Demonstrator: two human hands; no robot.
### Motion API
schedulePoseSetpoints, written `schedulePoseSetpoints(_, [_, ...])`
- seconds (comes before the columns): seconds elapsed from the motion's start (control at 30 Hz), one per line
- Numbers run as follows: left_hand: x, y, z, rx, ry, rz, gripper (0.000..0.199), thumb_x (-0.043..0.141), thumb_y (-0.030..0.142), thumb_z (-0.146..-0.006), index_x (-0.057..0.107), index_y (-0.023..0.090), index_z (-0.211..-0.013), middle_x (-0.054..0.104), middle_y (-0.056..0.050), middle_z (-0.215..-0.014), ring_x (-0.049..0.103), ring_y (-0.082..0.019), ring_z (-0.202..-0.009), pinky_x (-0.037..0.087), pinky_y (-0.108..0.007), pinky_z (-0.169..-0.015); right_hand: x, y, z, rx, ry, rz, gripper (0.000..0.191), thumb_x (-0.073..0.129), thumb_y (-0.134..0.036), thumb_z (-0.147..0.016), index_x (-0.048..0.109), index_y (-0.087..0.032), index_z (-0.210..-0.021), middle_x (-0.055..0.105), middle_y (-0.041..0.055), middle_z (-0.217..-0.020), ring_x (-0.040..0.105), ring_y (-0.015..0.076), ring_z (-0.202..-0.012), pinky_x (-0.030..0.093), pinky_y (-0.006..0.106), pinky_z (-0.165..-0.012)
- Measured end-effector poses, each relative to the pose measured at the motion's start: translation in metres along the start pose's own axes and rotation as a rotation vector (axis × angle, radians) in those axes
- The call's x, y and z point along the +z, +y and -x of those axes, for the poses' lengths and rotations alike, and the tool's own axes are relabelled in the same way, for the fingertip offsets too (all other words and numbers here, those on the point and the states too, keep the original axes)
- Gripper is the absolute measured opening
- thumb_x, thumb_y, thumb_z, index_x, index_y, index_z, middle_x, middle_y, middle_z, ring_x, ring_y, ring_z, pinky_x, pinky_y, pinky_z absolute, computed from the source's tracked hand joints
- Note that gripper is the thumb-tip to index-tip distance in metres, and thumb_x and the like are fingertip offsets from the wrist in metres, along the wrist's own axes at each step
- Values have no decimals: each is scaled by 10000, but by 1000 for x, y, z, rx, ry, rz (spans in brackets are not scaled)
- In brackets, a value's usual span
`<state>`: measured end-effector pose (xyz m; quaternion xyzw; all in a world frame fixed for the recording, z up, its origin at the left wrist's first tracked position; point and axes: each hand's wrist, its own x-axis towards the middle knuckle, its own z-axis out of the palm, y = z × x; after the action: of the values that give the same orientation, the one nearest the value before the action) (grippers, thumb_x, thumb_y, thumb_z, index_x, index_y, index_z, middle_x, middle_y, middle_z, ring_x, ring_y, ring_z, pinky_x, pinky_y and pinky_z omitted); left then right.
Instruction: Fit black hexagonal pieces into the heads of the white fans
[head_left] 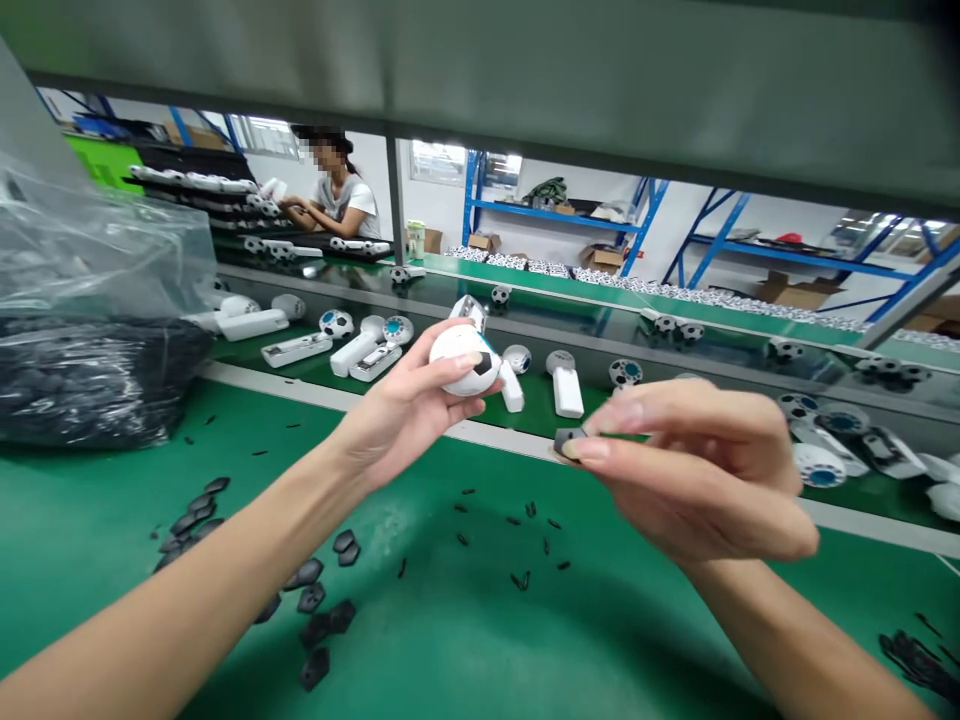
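Observation:
My left hand (pixel 420 395) is wrapped round a white ball-headed plastic piece (pixel 463 365) with a black football-style patch, held above the bench edge. The piece's open handle end points away from me. Between the thumb and forefinger of my right hand (pixel 697 465) is a small black plastic piece (pixel 570 440), apart from the ball. Under my hands, thin black slivers (pixel 514 520) lie scattered on the green bench (pixel 450 640). Several black pentagon pieces (pixel 315 665) lie beside my left forearm.
A clear plastic bag of black parts (pixel 90 380) stands at the left. White ball-headed pieces (pixel 568 390) lie along the belt (pixel 540 345) beyond the pale strip. A grey shelf (pixel 480 70) hangs overhead. Across the line, a person (pixel 345 200) handles white pieces. More black slivers (pixel 919 660) lie at right.

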<state>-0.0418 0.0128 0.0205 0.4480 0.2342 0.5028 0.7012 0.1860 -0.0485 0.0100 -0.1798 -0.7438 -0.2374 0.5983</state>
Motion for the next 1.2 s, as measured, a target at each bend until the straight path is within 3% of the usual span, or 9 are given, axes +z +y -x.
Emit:
schedulePoseSetpoints(0.07, [1,-1,2,-4,-9,16,510,865,223,-818,632,266,-1269,748,-50,-1094,759,-238,-1006,571,-335,-871,-5,-1,-2,-46,-36,30,337,808,-74,-928,840,-335,-1139,817,-20,-979,792,180,-820,705,310,-724])
schedulePoseSetpoints(0.2, [4,-5,6,29,-28,-11,541,862,203,-806,620,276,-1285,713,-29,-1049,727,-219,-995,581,-329,-880,-15,-6,-11,-110,-189,26,335,780,-25,-919,818,-239,-1173,849,8,-1058,804,198,-984,713,297,-846])
schedulePoseSetpoints(0.4, [10,-10,10,143,-11,-47,258,706,438,-982,697,252,-1160,670,-58,-1062,661,-201,-913,572,-291,-761,-17,-9,-16,-103,-260,-1,285,695,-70,-986,802,-266,-1164,871,1,-1079,830,199,-1017,723,290,-849])
schedulePoseSetpoints(0.57, [13,-13,12,172,1,-105,235,653,447,-1017,695,255,-1146,652,-57,-1068,645,-204,-921,572,-285,-761,-13,-5,-10,-102,-234,4,278,731,-89,-982,798,-287,-1166,857,3,-1184,838,203,-1012,721,298,-885])
schedulePoseSetpoints(0.7, [12,-16,13,173,13,-147,251,674,453,-999,694,264,-1164,641,-54,-1064,612,-199,-924,570,-279,-768,-4,-2,-9,-64,-169,-55,339,728,-47,-966,795,-280,-1203,873,5,-1066,847,195,-871,713,284,-784])
schedulePoseSetpoints(0.87, [8,-18,14,255,-24,-294,269,738,462,-960,723,270,-1147,638,-35,-1015,581,-181,-865,526,-266,-750,7,1,-14,140,-177,-117,262,780,-55,-958,818,-300,-1043,868,-18,-927,837,175,-798,684,252,-733])
schedulePoseSetpoints(1.07, [5,-21,16,364,-62,-537,249,671,497,-1031,754,305,-1167,657,-29,-1069,566,-203,-894,453,-307,-776,10,3,-26,550,-330,-352,151,826,-91,-915,860,-237,-924,852,0,-868,788,162,-716,652,259,-656])
schedulePoseSetpoints(1.17, [7,-24,18,374,-41,-613,314,568,548,-1083,746,308,-1181,664,-27,-1083,565,-213,-896,444,-324,-790,11,3,-28,788,-350,-467,42,865,-198,-896,870,-209,-935,847,25,-862,794,174,-721,663,262,-657])
schedulePoseSetpoints(1.2, [8,-25,19,379,-34,-630,343,529,562,-1097,742,307,-1181,668,-27,-1076,566,-215,-892,446,-329,-797,12,2,-27,861,-337,-504,86,890,-260,-883,867,-196,-936,846,36,-863,794,178,-718,665,265,-655])
